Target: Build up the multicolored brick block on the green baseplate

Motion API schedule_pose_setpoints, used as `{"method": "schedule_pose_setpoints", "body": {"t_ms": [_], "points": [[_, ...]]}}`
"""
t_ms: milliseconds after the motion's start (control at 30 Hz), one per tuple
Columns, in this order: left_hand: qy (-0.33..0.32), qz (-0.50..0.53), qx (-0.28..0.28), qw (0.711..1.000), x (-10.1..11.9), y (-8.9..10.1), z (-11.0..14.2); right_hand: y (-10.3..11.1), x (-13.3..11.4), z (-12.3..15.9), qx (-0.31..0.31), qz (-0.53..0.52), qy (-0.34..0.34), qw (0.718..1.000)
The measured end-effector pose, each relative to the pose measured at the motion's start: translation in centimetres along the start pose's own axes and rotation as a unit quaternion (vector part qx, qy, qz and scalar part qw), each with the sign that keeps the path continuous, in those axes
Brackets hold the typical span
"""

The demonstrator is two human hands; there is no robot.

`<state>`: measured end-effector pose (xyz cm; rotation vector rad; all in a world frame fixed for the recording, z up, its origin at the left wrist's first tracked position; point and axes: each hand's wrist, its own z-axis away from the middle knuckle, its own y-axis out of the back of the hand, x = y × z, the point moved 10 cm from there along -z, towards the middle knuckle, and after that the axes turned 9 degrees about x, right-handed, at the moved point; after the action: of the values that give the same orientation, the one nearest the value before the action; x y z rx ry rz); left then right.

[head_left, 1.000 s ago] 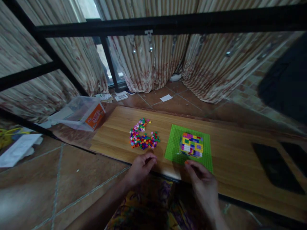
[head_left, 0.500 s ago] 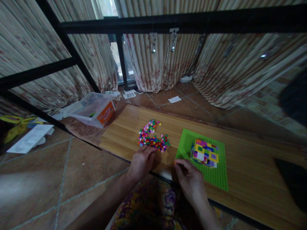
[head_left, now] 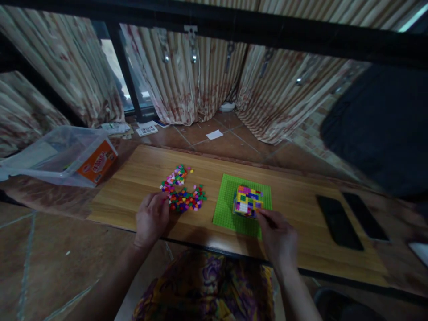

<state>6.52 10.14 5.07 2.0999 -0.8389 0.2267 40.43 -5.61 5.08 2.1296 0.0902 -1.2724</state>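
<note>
A green baseplate [head_left: 228,206] lies on a wooden board [head_left: 294,209], and a multicoloured block of small bricks [head_left: 248,200] stands on it. My right hand [head_left: 278,236] reaches to the block's near right corner with its fingers pinched together; whether they hold a brick is hidden. A loose pile of small coloured bricks [head_left: 183,195] lies to the left of the baseplate. My left hand [head_left: 152,217] rests at the pile's near left edge, fingers curled and touching the bricks.
A clear plastic tub with an orange label [head_left: 67,156] lies tipped on the floor at left. Two dark phones [head_left: 339,221] lie on the board at right. A dark bag [head_left: 381,129] sits at right. Curtains and a black frame stand behind.
My right hand has moved from the baseplate's near left corner to the brick block. My left hand has shifted onto the pile's left edge. The view has swung to the right.
</note>
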Motion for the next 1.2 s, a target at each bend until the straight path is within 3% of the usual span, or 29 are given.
{"method": "schedule_pose_setpoints", "body": {"t_ms": [200, 767, 1200], "points": [[0.017, -0.006, 0.015, 1.0, -1.7, 0.1, -0.1, -1.6, -1.2, 0.3, -0.005, 0.059, 0.057, 0.997], [0.028, -0.013, 0.005, 1.0, -1.7, -0.1, 0.0, -1.1, -0.4, 0.5, 0.026, 0.075, 0.026, 0.996], [0.028, -0.001, 0.011, 1.0, -1.9, -0.2, 0.2, -1.0, -1.6, 0.9, 0.031, 0.079, 0.083, 0.993]]}}
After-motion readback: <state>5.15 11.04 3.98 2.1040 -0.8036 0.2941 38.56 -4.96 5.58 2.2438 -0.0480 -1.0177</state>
